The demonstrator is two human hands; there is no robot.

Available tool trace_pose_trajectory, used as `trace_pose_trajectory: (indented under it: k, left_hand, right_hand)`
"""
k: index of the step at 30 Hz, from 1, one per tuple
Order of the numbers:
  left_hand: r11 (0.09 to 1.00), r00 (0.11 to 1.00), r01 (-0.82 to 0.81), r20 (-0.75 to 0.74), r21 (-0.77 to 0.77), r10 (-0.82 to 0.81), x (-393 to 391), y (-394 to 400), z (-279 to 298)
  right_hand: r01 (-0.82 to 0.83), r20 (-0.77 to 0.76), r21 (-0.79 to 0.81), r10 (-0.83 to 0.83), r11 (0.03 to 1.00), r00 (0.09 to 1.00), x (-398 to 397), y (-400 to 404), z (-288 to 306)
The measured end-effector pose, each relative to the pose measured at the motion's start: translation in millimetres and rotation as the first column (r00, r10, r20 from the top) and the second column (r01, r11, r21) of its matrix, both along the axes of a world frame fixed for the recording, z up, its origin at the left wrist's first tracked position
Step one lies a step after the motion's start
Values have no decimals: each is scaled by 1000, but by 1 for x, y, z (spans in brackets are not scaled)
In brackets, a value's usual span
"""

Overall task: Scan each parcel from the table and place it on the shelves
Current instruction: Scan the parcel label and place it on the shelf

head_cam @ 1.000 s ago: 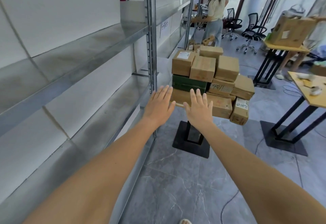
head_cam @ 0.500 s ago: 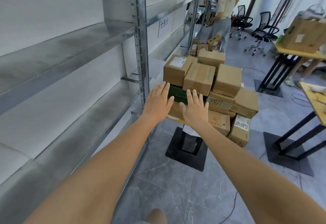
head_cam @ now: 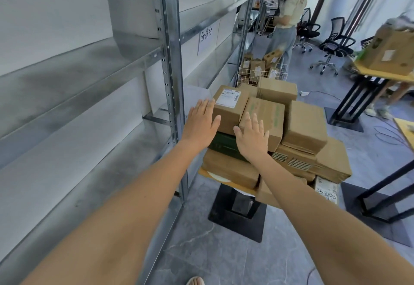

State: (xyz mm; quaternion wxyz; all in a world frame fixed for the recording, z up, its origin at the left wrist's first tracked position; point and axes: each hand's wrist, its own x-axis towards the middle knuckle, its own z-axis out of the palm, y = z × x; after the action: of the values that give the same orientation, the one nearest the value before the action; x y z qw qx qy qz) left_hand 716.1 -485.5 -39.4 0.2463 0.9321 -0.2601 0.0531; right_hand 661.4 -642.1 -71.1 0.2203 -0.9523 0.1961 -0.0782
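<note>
Several cardboard parcels are stacked on a small table [head_cam: 204, 172] ahead of me. On top at the near left sits a brown parcel with a white label [head_cam: 229, 105], above a dark green box [head_cam: 224, 144]. Beside it lies a brown parcel with green print [head_cam: 267, 114]. My left hand [head_cam: 200, 125] is stretched out flat at the left side of the labelled parcel, fingers straight. My right hand [head_cam: 252, 139] is flat too, over the near end of the green-print parcel. Neither hand holds anything. Metal shelves [head_cam: 89, 69] run along my left.
A steel upright [head_cam: 171, 60] of the shelving stands just left of the parcels. A person stands further back by a wire basket [head_cam: 261, 75] of parcels. Office chairs, black-legged tables and another big box [head_cam: 391, 49] are at the right. Cables lie on the floor.
I have stepped closer to the table. Both hands have risen and moved forward from in front of the lower boxes to the top parcels.
</note>
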Motion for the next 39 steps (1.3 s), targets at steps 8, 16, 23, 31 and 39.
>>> trace_pose_trajectory:
  k: [8,16,23,31,39]
  left_hand:
    - [999,995,35,-94,32,-31,71,-24,-23]
    - [1000,991,28,-130,12,-26,134,-63,-29]
    - [997,979,-43,-195,65,55,178,-80,-41]
    - [992,882,-124,-461,-38,92,196,-95,-51]
    - [892,868,-343,-463,-295,180,194,-89,-61]
  right_hand:
    - [130,17,230,-138,964,990,67,-20,-9]
    - [131,-12,123,-130,984,991,126,-54,-17]
    - [91,-110,105,-79,990,991,169,-72,-24]
    - [19,-86,163,-5,986,996,187,-74,-34]
    - [-115,98,316,88,942,991,192,-61,-34]
